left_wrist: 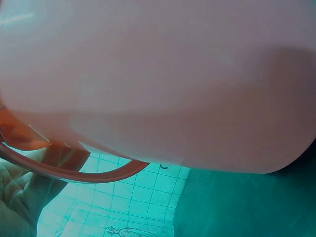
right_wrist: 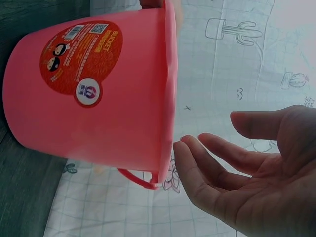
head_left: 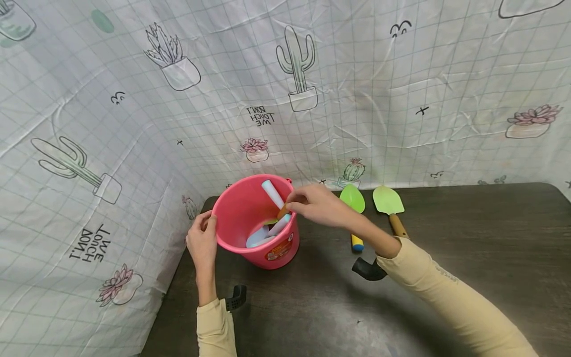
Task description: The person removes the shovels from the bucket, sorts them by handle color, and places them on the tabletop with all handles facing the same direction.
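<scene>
Clamped on the lip: left hand [head_left: 202, 243], thumb and fingers closed on the near-left rim of a pink plastic bucket [head_left: 236, 212]. Left wrist view: bucket wall fills most of the field; its curved carrying handle [left_wrist: 98, 176] crosses in front of that hand. Below the hand, a black wrist mount [head_left: 237, 297] sits by the beige left sleeve [head_left: 215, 325].

Bucket stands on a dark wood-grain tabletop [head_left: 312, 307], toward its left end. Contents, left to right: pale blue-white piece [head_left: 257, 237] lying low, its shape partly hidden; white handle with a light-blue tip [head_left: 272, 194], leaning; brown handle [head_left: 283, 212]; pale lilac handle [head_left: 280, 225]. Orange-red label [head_left: 280, 249] on the outer wall.

Right hand [head_left: 320, 204] above the right rim. Right wrist view: thumb and fingers apart, nothing held. Fingertips close to the brown handle; cannot tell whether they touch it.

Farther right on the tabletop, 2 trowels: bright green trowel [head_left: 352, 198] with yellow, blue-ended handle, partly covered by the right forearm; then lime-green trowel [head_left: 387, 200] with wooden handle. Cactus-print grid cloth [head_left: 357, 99] behind.
</scene>
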